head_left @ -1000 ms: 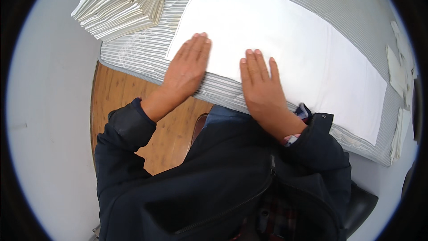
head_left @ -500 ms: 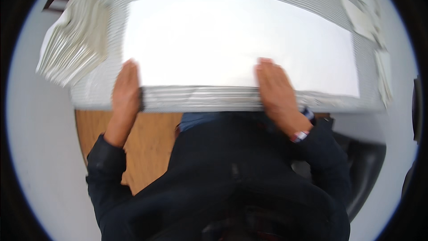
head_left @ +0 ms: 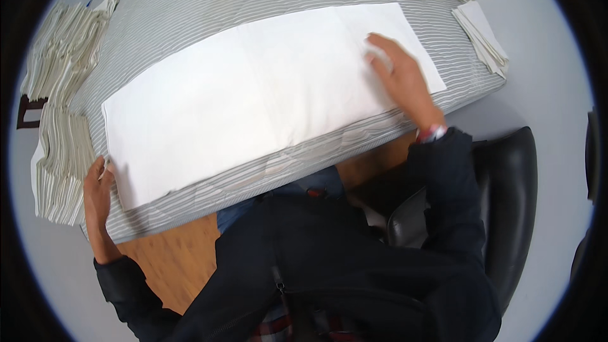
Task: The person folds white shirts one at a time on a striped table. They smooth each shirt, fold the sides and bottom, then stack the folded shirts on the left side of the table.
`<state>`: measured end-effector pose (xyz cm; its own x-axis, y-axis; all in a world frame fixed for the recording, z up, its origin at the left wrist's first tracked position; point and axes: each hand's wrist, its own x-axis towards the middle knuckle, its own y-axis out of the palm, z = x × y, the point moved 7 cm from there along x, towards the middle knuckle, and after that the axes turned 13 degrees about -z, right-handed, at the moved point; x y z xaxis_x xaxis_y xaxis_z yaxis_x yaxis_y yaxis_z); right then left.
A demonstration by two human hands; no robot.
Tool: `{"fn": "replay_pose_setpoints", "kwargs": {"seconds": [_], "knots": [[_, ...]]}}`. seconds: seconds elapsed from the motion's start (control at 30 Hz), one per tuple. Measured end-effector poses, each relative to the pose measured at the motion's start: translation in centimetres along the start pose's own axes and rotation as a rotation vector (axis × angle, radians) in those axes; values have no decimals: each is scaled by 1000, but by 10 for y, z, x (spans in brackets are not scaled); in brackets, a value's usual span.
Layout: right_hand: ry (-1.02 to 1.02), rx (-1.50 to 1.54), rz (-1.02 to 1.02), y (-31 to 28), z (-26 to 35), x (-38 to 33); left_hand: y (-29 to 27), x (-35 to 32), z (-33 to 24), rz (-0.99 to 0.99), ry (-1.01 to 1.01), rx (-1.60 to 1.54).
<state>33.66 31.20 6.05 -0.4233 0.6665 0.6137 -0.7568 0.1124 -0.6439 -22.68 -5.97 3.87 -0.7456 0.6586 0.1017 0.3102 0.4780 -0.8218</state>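
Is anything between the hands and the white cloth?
Nothing visible: the right hand is over the white cloth, the left hand beside its left edge. The stacked cloths lie to that hand's left.

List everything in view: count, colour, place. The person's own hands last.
cloth: 1, white, flat on the table
table: 1, striped grey, in front
stacks: at least 2, off-white cloths, table's left end
folded cloths: several, off-white, table's right end
chair: 1, black, right of the person
floor: 1, brown, below the table
frame: 1, dark brown, left rim, partly hidden
jacket: 1, navy, on the person
shirt: 1, red check, inside the jacket
trousers: 1 pair, blue, by the table edge
left hand: 1, bare, by the cloth's left edge
right hand: 1, bare, over the cloth's right end
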Motion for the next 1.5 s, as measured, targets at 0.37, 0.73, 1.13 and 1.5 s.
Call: {"fn": "replay_pose_setpoints", "kwargs": {"seconds": [0.37,0.73,1.13,1.5], "knots": [[659,-250,90,-6,-229,96,40,144,29,-46,-318,-11],[833,-240,171,6,-240,113,39,142,32,-30,-307,-261],[720,-119,-50,20,-271,120,50,163,37,-247,-249,-274],[494,-197,-131,38,-293,144,67,204,-6,-481,144,18]]}}
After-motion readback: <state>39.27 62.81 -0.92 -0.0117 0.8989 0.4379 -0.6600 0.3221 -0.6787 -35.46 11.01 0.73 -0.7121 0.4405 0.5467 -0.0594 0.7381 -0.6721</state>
